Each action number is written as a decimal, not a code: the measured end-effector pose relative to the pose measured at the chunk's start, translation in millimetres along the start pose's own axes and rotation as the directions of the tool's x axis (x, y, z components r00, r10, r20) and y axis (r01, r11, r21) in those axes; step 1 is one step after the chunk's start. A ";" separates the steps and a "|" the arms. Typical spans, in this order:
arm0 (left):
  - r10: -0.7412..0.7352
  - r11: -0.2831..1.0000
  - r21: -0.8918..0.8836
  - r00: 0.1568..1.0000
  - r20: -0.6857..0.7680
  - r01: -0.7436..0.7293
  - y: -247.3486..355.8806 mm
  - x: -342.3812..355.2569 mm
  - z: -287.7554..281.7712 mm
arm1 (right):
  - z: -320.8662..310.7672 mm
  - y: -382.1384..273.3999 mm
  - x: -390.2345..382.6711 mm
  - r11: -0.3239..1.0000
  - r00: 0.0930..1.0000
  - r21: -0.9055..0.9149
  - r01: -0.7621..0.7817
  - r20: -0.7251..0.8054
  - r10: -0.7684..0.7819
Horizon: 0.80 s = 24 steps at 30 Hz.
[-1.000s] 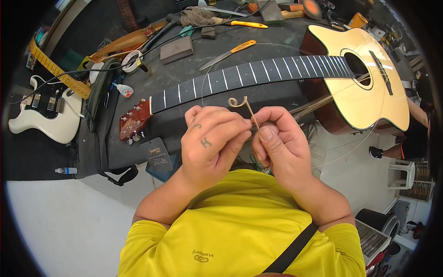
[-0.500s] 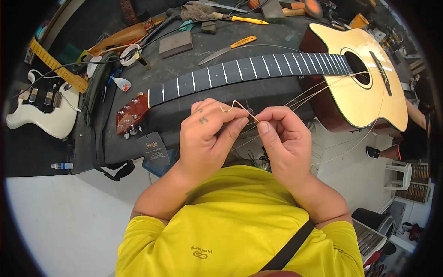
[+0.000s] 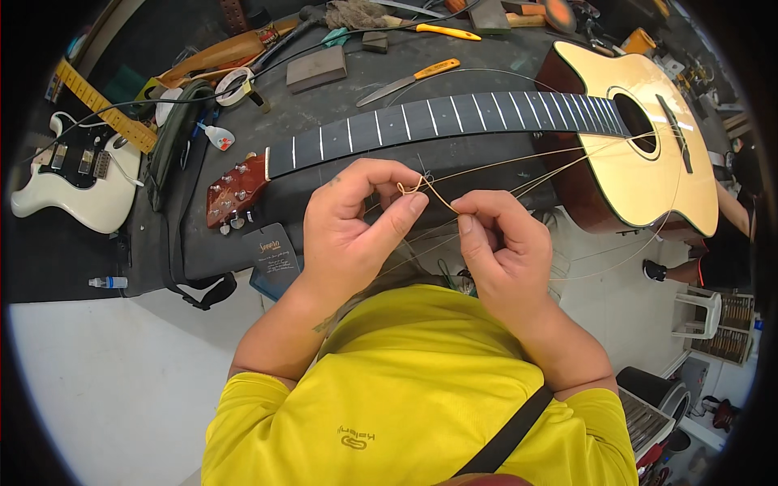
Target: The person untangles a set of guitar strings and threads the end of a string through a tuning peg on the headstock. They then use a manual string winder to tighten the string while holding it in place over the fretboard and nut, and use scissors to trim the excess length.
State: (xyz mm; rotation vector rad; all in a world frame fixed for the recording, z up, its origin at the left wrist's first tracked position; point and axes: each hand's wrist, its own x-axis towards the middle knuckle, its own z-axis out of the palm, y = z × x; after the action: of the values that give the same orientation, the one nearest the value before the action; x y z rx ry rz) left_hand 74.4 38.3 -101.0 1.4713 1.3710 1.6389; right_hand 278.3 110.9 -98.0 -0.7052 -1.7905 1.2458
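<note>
My left hand pinches the kinked, looped end of a thin bronze guitar string between thumb and finger. My right hand pinches the same string a little further along, to the right. Both hands are over the front edge of the bench, just below the dark fretboard of an acoustic guitar with a pale top. Its reddish headstock lies to the left of my hands. Several loose strings stretch from near the soundhole toward my hands, passing partly behind them.
The dark bench holds a white electric guitar, a yellow-handled knife, a grey block, a tape roll, a small glue bottle and a dark card. A person's leg and a white stool are at right.
My left hand has turned and moved up and left along the string, its fingertips now at the curled end, which stood free earlier. My two pinches are further apart.
</note>
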 end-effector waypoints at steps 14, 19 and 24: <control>-0.038 0.997 -0.062 0.999 0.033 0.040 10.6 2.0 -4.0 | -10.4 1.6 6.5 0.998 0.998 -0.042 0.048 -0.024 -0.049; -0.057 0.998 -0.031 0.996 0.063 0.059 9.7 1.8 -4.3 | -10.4 2.7 3.9 1.000 1.000 -0.007 0.018 -0.023 -0.018; -0.161 0.983 -0.084 0.987 0.007 0.161 11.3 -0.3 0.6 | -5.6 0.6 -1.0 0.995 0.998 0.087 -0.053 0.026 0.051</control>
State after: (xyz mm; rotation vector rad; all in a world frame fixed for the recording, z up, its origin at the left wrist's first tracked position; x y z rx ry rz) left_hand 77.6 34.4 -90.8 1.2778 1.3664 1.5744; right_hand 283.6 112.9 -97.9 -0.6939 -1.7355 1.3641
